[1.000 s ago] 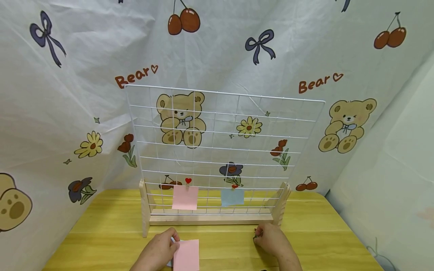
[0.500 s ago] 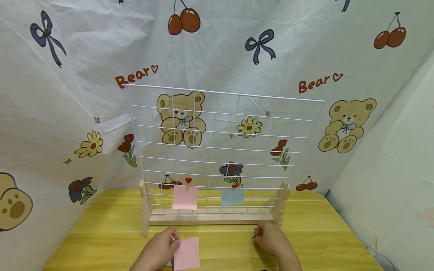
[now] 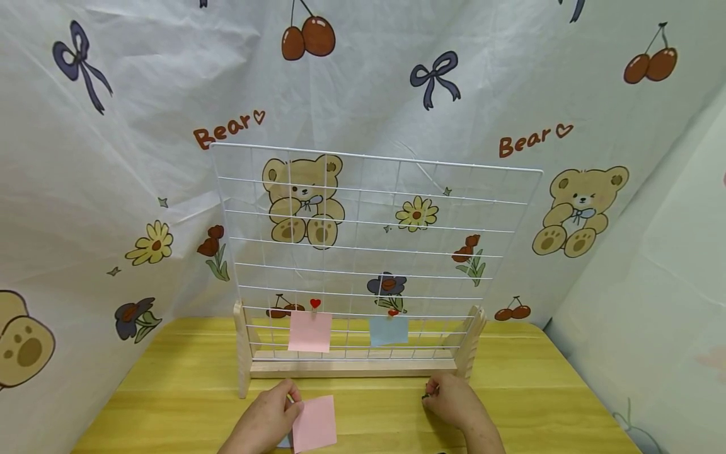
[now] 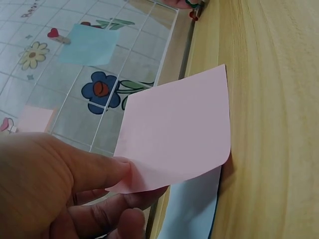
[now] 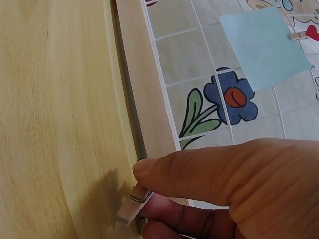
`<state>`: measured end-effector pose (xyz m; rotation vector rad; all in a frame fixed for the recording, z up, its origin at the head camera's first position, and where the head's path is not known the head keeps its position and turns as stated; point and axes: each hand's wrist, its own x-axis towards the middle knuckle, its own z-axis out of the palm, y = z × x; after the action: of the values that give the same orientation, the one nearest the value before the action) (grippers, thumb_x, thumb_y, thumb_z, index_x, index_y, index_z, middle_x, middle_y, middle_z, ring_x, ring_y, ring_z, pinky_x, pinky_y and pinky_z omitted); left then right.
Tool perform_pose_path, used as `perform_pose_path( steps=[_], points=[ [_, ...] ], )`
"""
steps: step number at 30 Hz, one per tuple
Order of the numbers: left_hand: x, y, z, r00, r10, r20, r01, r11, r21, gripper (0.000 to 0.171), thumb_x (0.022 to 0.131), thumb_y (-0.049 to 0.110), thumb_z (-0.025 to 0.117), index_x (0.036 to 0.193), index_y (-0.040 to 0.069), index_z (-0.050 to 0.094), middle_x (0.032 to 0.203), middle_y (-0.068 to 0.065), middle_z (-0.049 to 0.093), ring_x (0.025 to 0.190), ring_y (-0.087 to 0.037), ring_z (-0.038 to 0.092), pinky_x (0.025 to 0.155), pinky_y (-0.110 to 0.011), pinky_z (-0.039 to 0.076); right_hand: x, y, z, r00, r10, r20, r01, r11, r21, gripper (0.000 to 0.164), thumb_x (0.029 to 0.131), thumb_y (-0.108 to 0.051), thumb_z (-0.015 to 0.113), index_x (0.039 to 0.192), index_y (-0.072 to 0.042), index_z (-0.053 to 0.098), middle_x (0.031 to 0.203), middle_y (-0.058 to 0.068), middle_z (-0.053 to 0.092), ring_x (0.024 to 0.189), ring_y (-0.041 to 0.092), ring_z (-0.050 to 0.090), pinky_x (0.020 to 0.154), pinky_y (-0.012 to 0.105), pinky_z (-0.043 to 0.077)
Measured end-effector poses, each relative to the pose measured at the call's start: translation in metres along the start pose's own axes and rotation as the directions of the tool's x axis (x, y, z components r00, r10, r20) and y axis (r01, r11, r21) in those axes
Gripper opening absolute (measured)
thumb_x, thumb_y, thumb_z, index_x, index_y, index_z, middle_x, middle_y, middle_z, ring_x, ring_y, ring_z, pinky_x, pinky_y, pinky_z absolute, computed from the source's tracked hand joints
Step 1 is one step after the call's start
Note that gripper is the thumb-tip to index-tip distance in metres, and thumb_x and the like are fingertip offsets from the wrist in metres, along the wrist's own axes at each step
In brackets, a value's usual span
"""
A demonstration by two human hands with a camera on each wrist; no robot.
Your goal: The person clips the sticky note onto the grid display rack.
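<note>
My left hand (image 3: 265, 416) pinches a pink paper note (image 4: 174, 134) by one corner between thumb and fingers. Under it in the left wrist view is a light blue paper (image 4: 194, 204), partly covered by the pink one. My right hand (image 3: 456, 403) holds a small wooden clothespin (image 5: 132, 204) between thumb and fingers, near the right foot of the grid rack. On that rack (image 3: 351, 368), a pink note (image 3: 310, 331) hangs from a clip with a red heart. To its right hangs a light blue note (image 3: 389, 331), clipped the same way.
The white wire grid rises from a wooden stand across the table (image 3: 142, 394), just beyond both hands. Behind it hangs a white cloth (image 3: 363, 101) printed with bears, flowers, bows and cherries. A small dark thing shows at the bottom edge of the head view.
The pink note in my left hand has turned slightly, its far edge rising and its lower end swinging right. My right hand stays in nearly the same place with the clothespin.
</note>
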<state>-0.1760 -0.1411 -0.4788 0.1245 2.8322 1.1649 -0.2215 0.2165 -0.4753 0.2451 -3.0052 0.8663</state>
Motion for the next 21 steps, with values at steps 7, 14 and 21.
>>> perform_pose_path(
  steps=[7, 14, 21],
  points=[
    [-0.0001, 0.0004, 0.0001, 1.0, -0.005, 0.002, 0.005, 1.0, -0.001, 0.012, 0.096, 0.016, 0.068, 0.092, 0.017, 0.057, 0.068, 0.003, 0.054, 0.058, -0.014, 0.047, 0.051, -0.026, 0.033, 0.0, 0.002, 0.0005, 1.0, -0.013, 0.011, 0.013, 1.0, 0.005, 0.023, 0.08, -0.006, 0.082, 0.08, -0.011, 0.059, 0.068, -0.002, 0.054, 0.062, 0.015, 0.047, 0.06, 0.032, 0.04],
    [-0.0005, 0.0024, 0.0002, 1.0, -0.011, -0.002, 0.011, 1.0, -0.012, 0.012, 0.096, 0.015, 0.068, 0.093, 0.017, 0.057, 0.068, 0.003, 0.055, 0.058, -0.015, 0.047, 0.051, -0.026, 0.033, -0.001, 0.0019, -0.0001, 1.0, -0.013, 0.007, 0.013, 1.0, 0.008, 0.022, 0.08, -0.006, 0.081, 0.08, -0.011, 0.06, 0.068, -0.002, 0.055, 0.062, 0.015, 0.047, 0.06, 0.032, 0.04],
    [-0.0004, 0.0033, 0.0006, 1.0, -0.002, 0.001, 0.002, 1.0, -0.013, 0.013, 0.096, 0.016, 0.068, 0.092, 0.016, 0.056, 0.073, 0.004, 0.058, 0.063, -0.015, 0.05, 0.054, -0.028, 0.036, -0.0006, 0.0021, -0.0002, 1.0, -0.013, 0.007, 0.013, 1.0, 0.007, 0.021, 0.081, -0.006, 0.081, 0.081, -0.011, 0.06, 0.069, -0.002, 0.055, 0.062, 0.015, 0.047, 0.06, 0.031, 0.039]
  ],
)
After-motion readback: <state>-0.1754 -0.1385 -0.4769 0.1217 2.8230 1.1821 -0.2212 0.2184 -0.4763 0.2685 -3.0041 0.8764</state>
